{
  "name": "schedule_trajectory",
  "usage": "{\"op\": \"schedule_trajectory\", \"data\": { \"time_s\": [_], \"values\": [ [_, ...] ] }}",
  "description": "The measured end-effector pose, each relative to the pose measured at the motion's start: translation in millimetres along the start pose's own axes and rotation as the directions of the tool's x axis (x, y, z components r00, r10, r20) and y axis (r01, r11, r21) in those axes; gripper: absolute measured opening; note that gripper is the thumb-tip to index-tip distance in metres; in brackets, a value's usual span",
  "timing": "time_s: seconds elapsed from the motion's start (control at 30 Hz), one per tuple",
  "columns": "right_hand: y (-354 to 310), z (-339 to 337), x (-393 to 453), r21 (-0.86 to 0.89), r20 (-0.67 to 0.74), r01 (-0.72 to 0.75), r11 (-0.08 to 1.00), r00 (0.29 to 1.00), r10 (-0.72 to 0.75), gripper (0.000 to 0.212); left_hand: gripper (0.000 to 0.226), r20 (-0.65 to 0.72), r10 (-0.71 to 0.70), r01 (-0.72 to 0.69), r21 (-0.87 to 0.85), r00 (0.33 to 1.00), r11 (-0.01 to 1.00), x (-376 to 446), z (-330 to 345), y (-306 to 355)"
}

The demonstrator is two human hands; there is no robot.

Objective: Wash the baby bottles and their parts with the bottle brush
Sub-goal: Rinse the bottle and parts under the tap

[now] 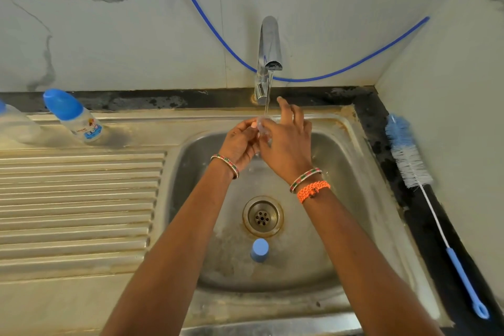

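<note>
Beside sink [351, 128]: bottle brush [409, 161] | drainboard: bottle [79, 120] | basin: blue cap [259, 249]

A stainless steel sink [362, 185] takes the right part of the counter, its ribbed steel draining board [79, 199] to the left. The chrome tap [268, 52] stands behind the basin's far edge. Both hands meet under it, left hand [240, 142] and right hand [286, 142] together holding a small clear bottle part [263, 127]. A small blue cap [259, 249] lies in the basin just before the round drain [263, 216]. A blue-capped clear baby bottle [73, 116] stands at the draining board's far edge, a second clear bottle [15, 124] to its left. A long blue-handled bottle brush [425, 194] lies along the right edge.
</note>
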State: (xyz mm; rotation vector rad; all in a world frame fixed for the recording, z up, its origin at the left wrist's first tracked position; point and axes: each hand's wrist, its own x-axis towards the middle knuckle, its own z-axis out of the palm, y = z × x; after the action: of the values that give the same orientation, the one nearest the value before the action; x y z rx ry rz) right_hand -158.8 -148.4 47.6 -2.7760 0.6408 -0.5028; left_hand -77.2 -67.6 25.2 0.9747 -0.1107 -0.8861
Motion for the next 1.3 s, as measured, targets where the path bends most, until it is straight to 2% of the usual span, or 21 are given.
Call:
{"op": "schedule_trajectory", "data": {
  "time_s": [0.1, 0.13, 0.2, 0.27, 0.33, 0.37, 0.43, 0.5, 0.6, 0.63, 0.67, 0.73, 0.77, 0.8, 0.9, 0.97, 1.03, 1.1, 1.17, 1.23, 1.3],
  "values": [
    [-2, -8, 2, 0.372, 0.242, -0.177, 0.911, 0.966, 0.088, 0.038, 0.017, -0.014, -0.027, 0.026, -0.04, 1.0, 0.999, 2, -9, 6],
    [-1, -9, 1, 0.372, 0.26, -0.153, 0.916, 0.964, 0.055, 0.037, 0.017, -0.023, -0.051, 0.051, -0.003, 0.998, 0.999, 3, -12, 8],
    [6, -8, 0, 0.093, 0.196, 0.134, 0.987, 0.969, -0.151, 0.029, 0.02, -0.052, -0.122, 0.13, 0.195, 0.991, 0.972, 2, -15, 11],
    [14, -10, 2, -0.178, 0.16, 0.442, 0.879, 0.895, -0.417, 0.025, 0.028, -0.121, -0.18, 0.214, 0.417, 0.976, 0.884, 2, -19, 11],
    [23, -14, 10, -0.272, 0.18, 0.571, 0.775, 0.821, -0.542, 0.027, 0.038, -0.19, -0.212, 0.278, 0.463, 0.959, 0.841, 3, -23, 12],
    [28, -16, 13, -0.295, 0.195, 0.581, 0.758, 0.814, -0.548, 0.03, 0.04, -0.19, -0.231, 0.293, 0.434, 0.954, 0.852, 4, -24, 11],
    [34, -18, 17, -0.284, 0.202, 0.551, 0.785, 0.834, -0.513, 0.033, 0.039, -0.138, -0.237, 0.272, 0.36, 0.962, 0.893, 4, -22, 9],
    [34, -14, 13, -0.193, 0.152, 0.451, 0.871, 0.891, -0.428, 0.027, 0.03, -0.053, -0.184, 0.192, 0.294, 0.981, 0.936, 6, -18, 5],
    [21, -1, -1, 0.073, 0.052, 0.069, 0.995, 0.996, -0.072, 0.024, 0.014, 0.05, -0.043, 0.039, 0.089, 0.998, 0.995, 8, -12, -2],
    [14, 1, -4, 0.232, 0.059, -0.107, 0.967, 0.994, 0.096, 0.023, 0.017, 0.051, -0.002, 0.001, 0.022, 0.999, 1.0, 7, -11, -4],
    [8, 1, -5, 0.419, 0.115, -0.262, 0.869, 0.965, 0.236, 0.022, 0.021, 0.047, 0.033, -0.032, -0.023, 0.998, 0.999, 7, -9, -7],
    [-3, 1, -5, 0.692, 0.224, -0.39, 0.607, 0.916, 0.333, 0.02, 0.025, 0.03, 0.081, -0.078, -0.078, 0.996, 0.994, 4, -6, -12],
    [-8, 0, -6, 0.723, 0.22, -0.389, 0.571, 0.913, 0.344, 0.022, 0.024, 0.023, 0.09, -0.087, -0.096, 0.996, 0.992, 3, -5, -15],
    [-11, 1, -7, 0.713, 0.202, -0.374, 0.593, 0.92, 0.336, 0.025, 0.022, 0.018, 0.086, -0.083, -0.107, 0.996, 0.991, 3, -5, -17],
    [-12, 6, -17, 0.534, 0.131, -0.243, 0.81, 0.97, 0.205, 0.039, 0.014, -0.013, -0.023, 0.023, -0.053, 1.0, 0.998, 4, -9, -11],
    [-3, 6, -24, 0.295, 0.037, -0.014, 0.956, 0.999, 0.003, 0.044, 0.028, -0.045, -0.134, 0.135, 0.019, 0.99, 0.991, 3, -11, -3],
    [9, 4, -25, 0.145, 0.0, 0.174, 0.974, 0.984, -0.176, 0.049, 0.035, -0.065, -0.192, 0.196, 0.073, 0.979, 0.978, 1, -12, 3],
    [13, 4, -22, 0.328, 0.007, 0.16, 0.931, 0.985, -0.172, 0.051, 0.034, -0.043, -0.227, 0.229, 0.024, 0.973, 0.973, -2, -11, 5],
    [6, 5, -20, 0.582, 0.014, 0.003, 0.813, 1.0, -0.014, 0.051, 0.033, -0.013, -0.242, 0.242, -0.049, 0.97, 0.969, -1, -6, 3],
    [1, 9, -15, 0.676, 0.046, -0.134, 0.725, 0.989, 0.14, 0.053, 0.033, 0.007, -0.253, 0.253, -0.05, 0.968, 0.966, 1, -4, 0],
    [1, 15, -13, 0.701, 0.06, -0.174, 0.691, 0.981, 0.187, 0.048, 0.033, 0.022, -0.273, 0.273, 0.009, 0.962, 0.962, 4, -5, -1]
  ]
}}
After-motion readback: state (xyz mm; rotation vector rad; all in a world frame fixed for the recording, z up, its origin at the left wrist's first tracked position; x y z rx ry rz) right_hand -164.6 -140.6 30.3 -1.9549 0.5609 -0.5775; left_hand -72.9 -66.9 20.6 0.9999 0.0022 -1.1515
